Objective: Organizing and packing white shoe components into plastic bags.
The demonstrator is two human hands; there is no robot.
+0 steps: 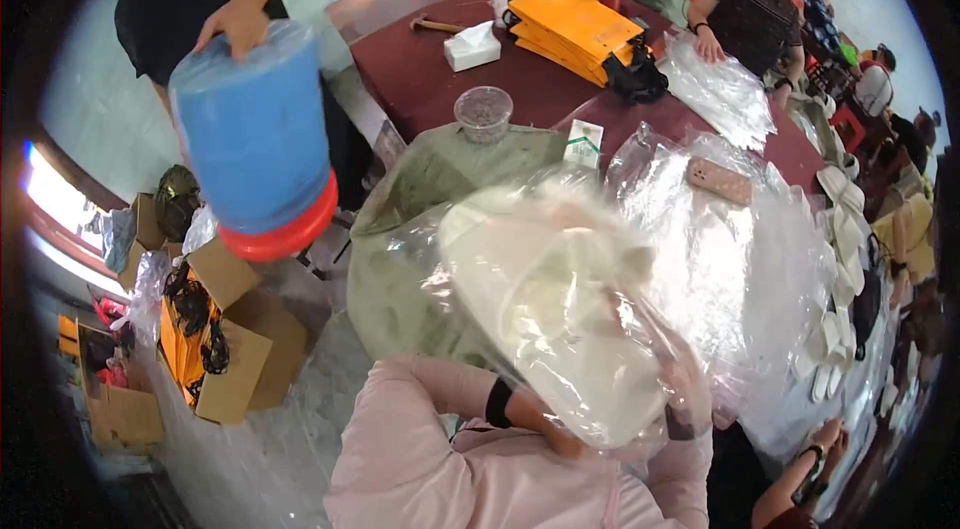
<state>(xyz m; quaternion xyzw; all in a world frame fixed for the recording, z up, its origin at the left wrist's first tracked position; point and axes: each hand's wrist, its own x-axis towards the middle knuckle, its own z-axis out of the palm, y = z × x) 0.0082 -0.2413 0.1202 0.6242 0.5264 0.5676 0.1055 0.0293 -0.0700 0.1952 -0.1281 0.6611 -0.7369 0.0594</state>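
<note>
A cream-coloured, soft-looking item (560,319) sits inside a clear plastic bag (425,249), raised in front of my chest and smeared by motion at its top. Its exact kind I cannot make out. My left hand (562,441) reaches under the bag's lower part, a black band at its wrist; its fingers are hidden. Through the plastic at the bag's right edge shows my right hand (685,389), blurred and gripping the bag. Beneath lies olive-green cloth (395,299) on the near side of the dark red table (415,79). Beside it spread several clear plastic bags (700,269).
On the table are a phone (722,181), a round clear tub (483,115), a small carton (583,144), a tissue pack (472,47), a hammer (436,25) and orange bags (575,24). One person holds a blue-and-red stool (250,129); another handles plastic bags. Cardboard boxes (265,349) stand left.
</note>
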